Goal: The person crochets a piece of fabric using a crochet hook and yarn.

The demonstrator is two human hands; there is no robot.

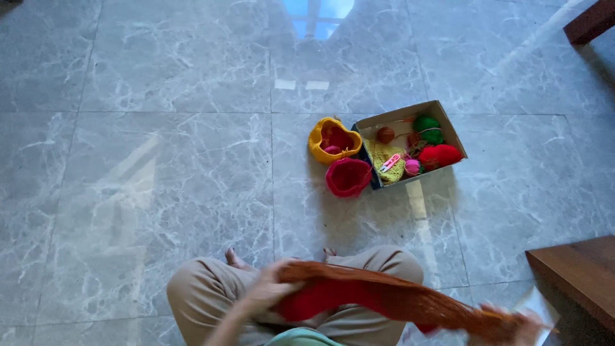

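I sit cross-legged on a grey marble floor in tan trousers. My left hand (266, 291) grips one end of a long knitted piece, orange-brown with a red part (359, 296), stretched across my lap. My right hand (522, 327), blurred at the bottom right, holds the other end. Ahead of me an open cardboard box (442, 118) holds green, red, pink and brown yarn balls, a yellow knitted piece and a small pink tool. Beside the box stand a yellow crocheted basket (317, 138) and a red crocheted basket (348, 177).
A brown wooden furniture edge (576, 272) stands at the right, another wooden piece (589, 22) at the top right corner. A pale sheet (541, 307) lies near my right hand. Window light reflects on the floor tiles (160, 160).
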